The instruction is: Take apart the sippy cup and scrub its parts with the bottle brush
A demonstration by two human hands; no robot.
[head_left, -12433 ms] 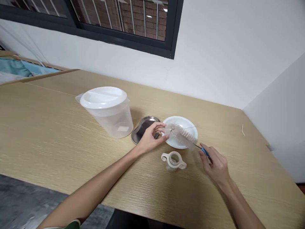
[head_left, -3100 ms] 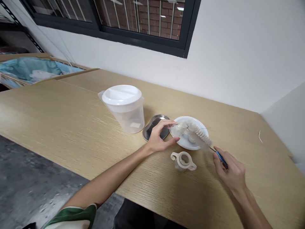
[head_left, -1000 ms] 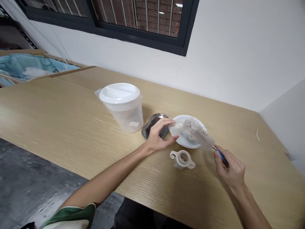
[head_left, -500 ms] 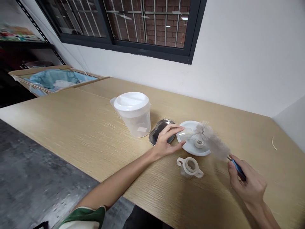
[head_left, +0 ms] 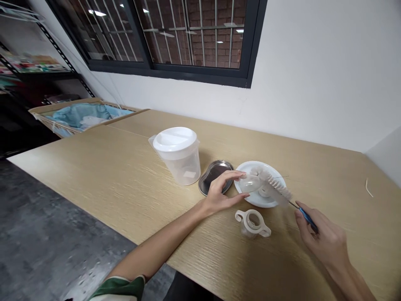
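Note:
My left hand (head_left: pixel 221 192) pinches a small clear glass vessel (head_left: pixel 249 183) by its end, above a white round dish (head_left: pixel 266 202). In my right hand (head_left: pixel 324 232) is the blue handle of a white bristle brush (head_left: pixel 277 188). The brush's tip is at the mouth of the glass vessel; whether it reaches inside is hard to tell. Below the dish, a clear cup with a two-handled white ring (head_left: pixel 252 223) stands on the table. A kidney-shaped metal tray (head_left: pixel 206 179) lies beside my left hand, partly behind it.
A lidded translucent pitcher (head_left: pixel 180 156) stands left of the tray. At the right lies a thin white strip (head_left: pixel 369 188). A basket with blue lining (head_left: pixel 78 115) sits at the far left, and a dark-framed window (head_left: pixel 197 73) is in the wall behind the table (head_left: pixel 109 167).
The glass vessel has turned in my left hand. My right hand and the brush have moved slightly left. The whole view has shifted a little.

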